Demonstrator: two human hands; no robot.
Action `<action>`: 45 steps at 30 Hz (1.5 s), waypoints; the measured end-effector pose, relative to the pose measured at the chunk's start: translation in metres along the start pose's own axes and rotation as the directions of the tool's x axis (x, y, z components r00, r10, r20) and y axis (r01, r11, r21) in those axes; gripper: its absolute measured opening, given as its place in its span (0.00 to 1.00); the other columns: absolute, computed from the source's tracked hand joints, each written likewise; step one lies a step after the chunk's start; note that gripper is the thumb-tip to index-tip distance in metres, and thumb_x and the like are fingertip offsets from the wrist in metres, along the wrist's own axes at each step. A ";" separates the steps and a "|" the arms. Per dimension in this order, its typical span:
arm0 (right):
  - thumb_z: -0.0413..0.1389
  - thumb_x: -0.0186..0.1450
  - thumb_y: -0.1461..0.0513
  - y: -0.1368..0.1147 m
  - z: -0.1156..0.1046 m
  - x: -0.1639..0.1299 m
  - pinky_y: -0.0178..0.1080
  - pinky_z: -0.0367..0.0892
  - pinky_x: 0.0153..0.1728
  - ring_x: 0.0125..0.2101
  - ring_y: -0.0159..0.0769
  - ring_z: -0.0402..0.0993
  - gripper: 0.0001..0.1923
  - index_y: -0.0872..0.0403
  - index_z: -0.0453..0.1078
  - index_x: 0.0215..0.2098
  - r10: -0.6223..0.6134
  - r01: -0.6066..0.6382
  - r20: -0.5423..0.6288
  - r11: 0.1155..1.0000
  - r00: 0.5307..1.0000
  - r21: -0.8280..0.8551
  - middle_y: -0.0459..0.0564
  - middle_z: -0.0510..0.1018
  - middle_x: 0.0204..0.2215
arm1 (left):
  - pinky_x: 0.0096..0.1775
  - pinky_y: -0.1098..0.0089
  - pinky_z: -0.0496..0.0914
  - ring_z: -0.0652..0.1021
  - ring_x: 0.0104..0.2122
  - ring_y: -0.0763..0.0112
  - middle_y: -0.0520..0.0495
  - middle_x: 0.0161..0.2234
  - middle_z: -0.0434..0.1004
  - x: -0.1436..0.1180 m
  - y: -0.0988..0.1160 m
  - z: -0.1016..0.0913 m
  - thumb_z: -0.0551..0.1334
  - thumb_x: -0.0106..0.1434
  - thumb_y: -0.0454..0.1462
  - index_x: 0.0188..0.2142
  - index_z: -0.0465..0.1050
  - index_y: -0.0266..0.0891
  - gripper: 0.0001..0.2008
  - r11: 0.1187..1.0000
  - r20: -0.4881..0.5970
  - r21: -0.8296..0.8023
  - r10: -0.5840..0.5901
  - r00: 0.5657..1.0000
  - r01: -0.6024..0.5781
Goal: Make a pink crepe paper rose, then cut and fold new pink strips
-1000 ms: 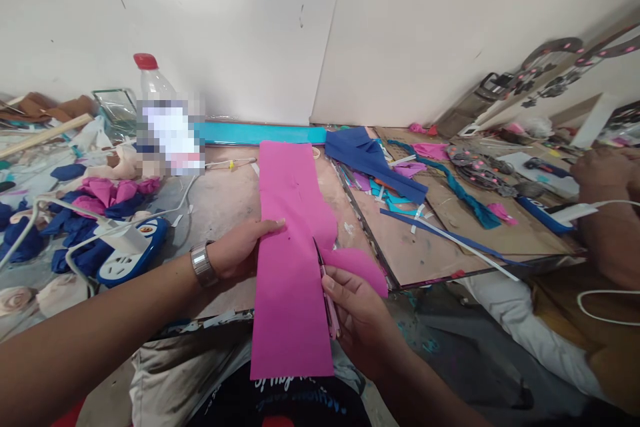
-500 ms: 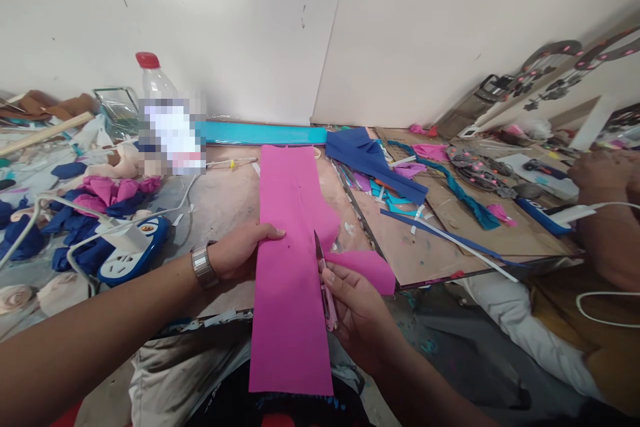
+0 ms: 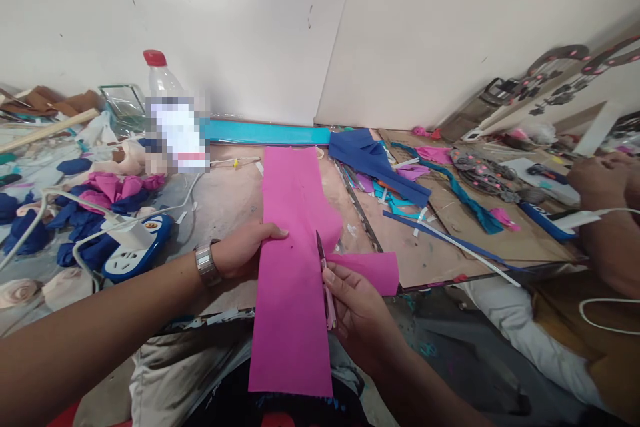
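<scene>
L hand (image 3: 243, 248) was clamped on the left edge of the pink cloth (image 3: 290, 327), thumb on top, fingers hidden underneath; metal-band watch (image 3: 206, 264) on that wrist. Cloth ran lengthwise far to near, far end over the worktable (image 3: 225, 200), near end hanging past the table's near edge. R hand (image 3: 360, 303) was closed round the scissors (image 3: 329, 303), pink handles, dark blades pointing far, at the cloth's right side; couldn't tell if blades were apart or tog. A flap (image 3: 373, 271) of same cloth stuck out right, just beyond R hand.

Far side: turq. strip (image 3: 270, 133) along the base of the wall (image 3: 240, 27); red-capped bottle (image 3: 163, 82) to its left, w/ a pixelated bright screen (image 3: 177, 130) in front. Left: blue-&-white power strip (image 3: 121, 263) w/ white plug (image 3: 133, 233), pink fabric (image 3: 120, 188) near it. Right: navy cloth (image 3: 363, 150) over misc. scraps, narrow navy strip (image 3: 427, 227) and thin white stick (image 3: 465, 250) nearer. Far right: co-worker's hands (image 3: 605, 177), well apart from R hand.
</scene>
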State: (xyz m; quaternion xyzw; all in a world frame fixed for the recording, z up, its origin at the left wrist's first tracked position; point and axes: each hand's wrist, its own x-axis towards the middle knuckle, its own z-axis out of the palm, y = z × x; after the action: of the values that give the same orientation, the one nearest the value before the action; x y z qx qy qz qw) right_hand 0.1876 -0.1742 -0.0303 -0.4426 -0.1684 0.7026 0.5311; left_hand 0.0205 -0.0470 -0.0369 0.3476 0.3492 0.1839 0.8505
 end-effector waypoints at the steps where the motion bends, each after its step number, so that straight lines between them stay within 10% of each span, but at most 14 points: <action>1: 0.72 0.55 0.53 0.000 0.000 0.000 0.27 0.55 0.16 0.16 0.22 0.61 0.18 0.55 0.78 0.37 0.000 0.000 -0.004 1.000 1.000 0.000 0.41 0.74 0.20 | 0.36 0.64 0.75 0.81 0.30 0.61 0.42 0.31 0.81 0.000 0.000 0.000 0.68 0.53 0.42 0.41 0.76 0.32 0.18 1.000 -0.001 0.002 -0.001 1.000 0.001; 45: 0.71 0.55 0.52 0.001 0.000 -0.003 0.27 0.57 0.17 0.17 0.23 0.64 0.19 0.58 0.76 0.34 -0.021 0.022 0.010 1.000 1.000 -0.021 0.44 0.75 0.20 | 0.40 0.62 0.77 0.83 0.33 0.59 0.37 0.36 0.84 -0.002 0.002 0.005 0.65 0.60 0.39 0.42 0.77 0.31 0.13 0.997 0.003 -0.074 -0.006 1.000 0.006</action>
State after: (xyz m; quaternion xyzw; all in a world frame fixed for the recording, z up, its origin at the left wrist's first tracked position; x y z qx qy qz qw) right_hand 0.1877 -0.1775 -0.0297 -0.4427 -0.1830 0.6973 0.5332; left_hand 0.0227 -0.0492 -0.0316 0.3151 0.3418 0.1938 0.8639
